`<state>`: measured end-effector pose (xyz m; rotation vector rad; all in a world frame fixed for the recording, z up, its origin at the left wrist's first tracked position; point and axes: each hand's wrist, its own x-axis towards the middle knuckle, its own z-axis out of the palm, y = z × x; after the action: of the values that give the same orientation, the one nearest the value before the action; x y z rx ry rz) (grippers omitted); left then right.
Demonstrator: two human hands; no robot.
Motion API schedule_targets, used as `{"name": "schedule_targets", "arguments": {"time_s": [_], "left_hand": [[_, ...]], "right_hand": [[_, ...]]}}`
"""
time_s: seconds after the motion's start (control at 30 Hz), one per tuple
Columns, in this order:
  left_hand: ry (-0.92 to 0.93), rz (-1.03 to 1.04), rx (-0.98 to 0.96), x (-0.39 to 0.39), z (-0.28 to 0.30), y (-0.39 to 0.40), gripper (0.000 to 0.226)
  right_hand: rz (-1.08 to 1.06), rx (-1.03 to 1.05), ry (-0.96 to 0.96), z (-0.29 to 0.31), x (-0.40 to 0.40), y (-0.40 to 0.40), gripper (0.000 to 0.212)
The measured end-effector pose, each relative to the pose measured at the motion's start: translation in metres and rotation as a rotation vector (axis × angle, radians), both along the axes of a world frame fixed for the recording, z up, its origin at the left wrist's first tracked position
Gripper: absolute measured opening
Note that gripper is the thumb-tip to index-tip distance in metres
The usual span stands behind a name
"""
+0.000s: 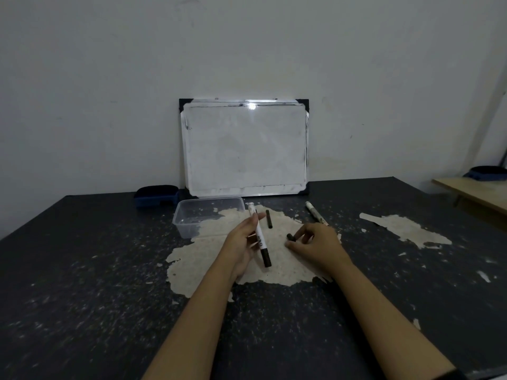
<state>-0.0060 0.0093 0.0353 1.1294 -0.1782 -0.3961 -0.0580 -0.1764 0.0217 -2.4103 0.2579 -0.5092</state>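
Whiteboard [245,149] upright against wall, centre frame, edges smudged. Blue eraser [156,196] just left of it. Clear plastic tub [189,215] in front. Dark surface [82,270], pale peeled patches. Second eraser [487,172] far right.

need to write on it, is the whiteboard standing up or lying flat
Standing up: the whiteboard rests on its bottom edge on the table, leaning against the wall.

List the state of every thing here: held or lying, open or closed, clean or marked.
left hand: holds the white marker.
white marker: held tilted, black end nearest the person.
right hand: pinches a small black piece.
second marker: lies on the table.
black stick: lies loose.
plastic container: lidless, upright.
whiteboard: leans on the wall, smudged.
blue eraser: lies beside the whiteboard.
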Motion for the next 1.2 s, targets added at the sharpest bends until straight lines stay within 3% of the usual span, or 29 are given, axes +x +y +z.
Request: {"name": "schedule_targets", "arguments": {"time_s": [0.17,0.27,0.37,0.6,0.7,0.8,0.9,1.0,1.2], "left_hand": [[0.045,0.026,-0.048,0.002,0.000,0.001,0.025],[0.109,0.047,-0.160,0.006,-0.002,0.003,0.026],[0.189,0.061,-0.299,0.006,-0.001,0.005,0.011],[0.197,0.005,-0.265,-0.003,0.003,0.002,0.020],[0.260,-0.014,-0.282,-0.005,0.008,0.002,0.029],[0.495,-0.042,-0.467,-0.003,0.009,0.007,0.055],[0.619,-0.089,-0.549,0.000,0.007,0.012,0.053],[0.646,-0.102,-0.596,0.001,0.007,0.012,0.043],[0.566,-0.081,-0.541,0.005,0.006,0.011,0.036]], "right_hand": [[-0.001,0.056,-0.060,-0.002,0.001,-0.002,0.032],[0.076,0.385,-0.168,0.006,0.005,0.003,0.031],[0.286,0.820,-0.043,0.017,0.010,0.012,0.045],[0.330,1.084,-0.095,0.014,0.014,0.037,0.019],[0.252,0.924,-0.205,0.026,0.019,0.040,0.020],[0.277,0.690,-0.346,0.047,0.021,0.041,0.024],[0.281,0.427,-0.513,0.067,0.022,0.046,0.024],[0.316,0.187,-0.421,0.061,0.026,0.052,0.019],[0.204,0.334,-0.436,0.040,0.032,0.044,0.022]]}}
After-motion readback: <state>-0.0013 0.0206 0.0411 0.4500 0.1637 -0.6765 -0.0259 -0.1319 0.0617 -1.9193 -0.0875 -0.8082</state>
